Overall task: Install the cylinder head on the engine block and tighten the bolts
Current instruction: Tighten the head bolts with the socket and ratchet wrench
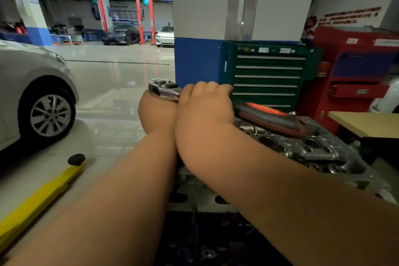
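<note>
- Right hand (203, 106) curls round the ratchet (165, 90) shaft, its handle trailing toward 4 o'clock.
- Left hand (157, 114) sits under the ratchet's head; grip can't be told.
- Cylinder head (313, 149) lies at 4 o'clock of both hands.

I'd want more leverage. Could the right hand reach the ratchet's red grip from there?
Probably yes. The right hand grips the ratchet by the shaft near its head. The red-and-black grip lies bare just beside it, above the cylinder head, with nothing covering it.
</note>
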Action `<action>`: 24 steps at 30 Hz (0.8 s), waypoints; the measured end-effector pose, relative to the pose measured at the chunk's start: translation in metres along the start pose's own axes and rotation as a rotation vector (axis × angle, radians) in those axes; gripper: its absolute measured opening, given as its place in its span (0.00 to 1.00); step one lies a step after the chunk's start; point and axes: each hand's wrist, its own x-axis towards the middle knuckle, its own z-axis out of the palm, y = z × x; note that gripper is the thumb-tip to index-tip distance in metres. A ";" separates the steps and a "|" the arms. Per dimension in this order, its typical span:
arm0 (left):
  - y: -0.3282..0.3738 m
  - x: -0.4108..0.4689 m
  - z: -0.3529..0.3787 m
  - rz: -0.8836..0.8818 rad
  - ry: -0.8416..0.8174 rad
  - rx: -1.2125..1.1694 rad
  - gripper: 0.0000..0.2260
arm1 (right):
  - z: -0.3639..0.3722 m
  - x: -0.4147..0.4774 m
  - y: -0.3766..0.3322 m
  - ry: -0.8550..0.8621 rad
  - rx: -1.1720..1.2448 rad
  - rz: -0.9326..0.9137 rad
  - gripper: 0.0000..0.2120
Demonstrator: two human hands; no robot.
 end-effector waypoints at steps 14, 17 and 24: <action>0.004 0.003 0.004 0.052 0.023 0.158 0.04 | 0.004 0.006 0.023 0.012 0.099 -0.021 0.31; 0.004 0.006 0.006 0.006 0.063 0.162 0.04 | 0.006 0.027 0.032 -0.004 0.165 -0.060 0.31; 0.007 -0.001 0.001 0.025 0.076 0.118 0.03 | 0.005 0.030 0.029 0.027 0.083 -0.065 0.34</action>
